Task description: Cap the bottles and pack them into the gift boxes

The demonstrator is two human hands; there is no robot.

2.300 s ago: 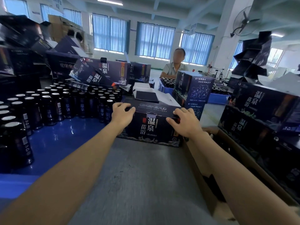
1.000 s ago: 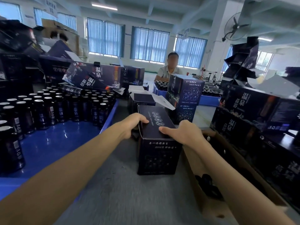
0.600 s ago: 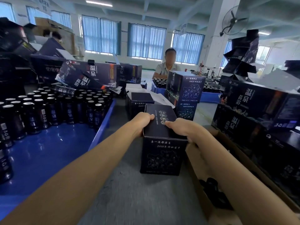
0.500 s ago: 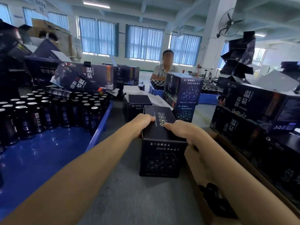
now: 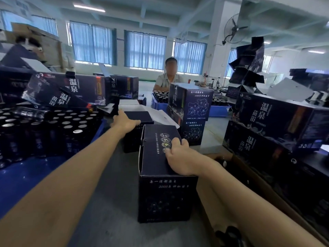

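Note:
A closed dark gift box [image 5: 167, 195] stands upright on the grey table in front of me. My right hand [image 5: 179, 157] rests on its lid near the right edge, fingers bent, fingertips on the round printed marks. My left hand [image 5: 124, 122] reaches farther back and touches the near left edge of a second dark gift box [image 5: 138, 115] just behind the first. Several dark bottles [image 5: 71, 129] with silver caps stand packed together in a blue tray [image 5: 26, 179] on the left.
Finished gift boxes are stacked at the right [image 5: 277, 120] and in the middle behind [image 5: 192, 104]. An open brown carton [image 5: 252, 177] sits by my right arm. More boxes lean at the back left [image 5: 71, 90]. A person [image 5: 169, 77] sits across the table.
The gift box was turned from lying broadside to standing end-on toward me. My left hand has let go of it and reached to the box behind; my right hand slid onto the lid.

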